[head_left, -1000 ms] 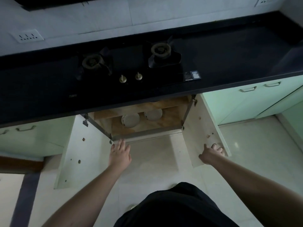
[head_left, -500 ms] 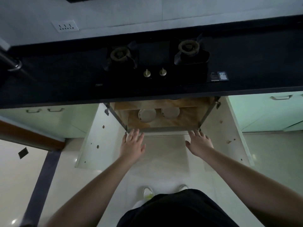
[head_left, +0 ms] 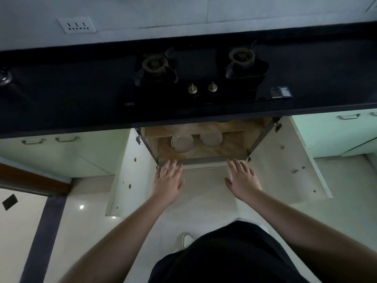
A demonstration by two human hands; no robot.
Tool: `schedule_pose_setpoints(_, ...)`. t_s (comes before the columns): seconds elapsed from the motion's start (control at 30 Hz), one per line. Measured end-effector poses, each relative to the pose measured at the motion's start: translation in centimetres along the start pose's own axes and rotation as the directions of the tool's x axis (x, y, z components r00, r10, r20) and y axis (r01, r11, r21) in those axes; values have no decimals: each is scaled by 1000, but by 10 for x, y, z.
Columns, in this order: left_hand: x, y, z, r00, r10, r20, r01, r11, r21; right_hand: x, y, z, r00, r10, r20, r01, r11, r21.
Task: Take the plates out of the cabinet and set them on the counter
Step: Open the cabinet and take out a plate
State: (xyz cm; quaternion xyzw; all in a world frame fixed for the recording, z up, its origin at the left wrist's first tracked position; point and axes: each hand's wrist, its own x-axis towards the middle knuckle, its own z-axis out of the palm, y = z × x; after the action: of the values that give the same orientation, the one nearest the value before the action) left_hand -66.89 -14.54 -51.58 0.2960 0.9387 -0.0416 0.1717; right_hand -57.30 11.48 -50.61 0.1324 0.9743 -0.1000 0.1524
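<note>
Two white plates lie side by side on the wooden floor of the open cabinet (head_left: 204,155) under the black counter (head_left: 81,94): the left plate (head_left: 182,143) and the right plate (head_left: 210,138). Another pale dish edge (head_left: 221,121) peeks out on the shelf above, mostly hidden by the counter. My left hand (head_left: 168,178) and my right hand (head_left: 241,178) hover flat, fingers spread and empty, just in front of the cabinet's lower front edge.
Both cabinet doors stand swung wide, the left door (head_left: 126,172) and the right door (head_left: 285,160). A two-burner gas hob (head_left: 200,76) sits on the counter above the cabinet. Green cupboard fronts (head_left: 336,135) flank the opening. My dark-clothed body and shoes fill the bottom.
My right hand let go of the right door's edge and came to the cabinet front. Both hands now reach forward, and my view has shifted left and closer.
</note>
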Motion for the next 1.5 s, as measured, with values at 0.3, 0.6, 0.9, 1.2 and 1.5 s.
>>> schedule_pose_setpoints(0.3,35,3,-2,999,16,36,-15,1000,-21,11,14,-1,999,42,2,-42,999,27)
schedule_pose_setpoints(0.6,103,21,11,999,2,44,-3,1000,17,78,35,12,999,-46,18,45,997,58)
schedule_pose_setpoints(0.9,211,45,66,999,-39,-26,38,998,-43,175,62,60,987,-130,-93,131,991,14)
schedule_pose_setpoints(1.2,296,44,144,973,-51,-225,14,986,-166,255,73,129,982,-93,-167,93,996,-13)
schedule_pose_setpoints(1.5,370,12,177,864,81,-497,-111,993,-31,318,83,165,929,-155,-334,121,985,-122)
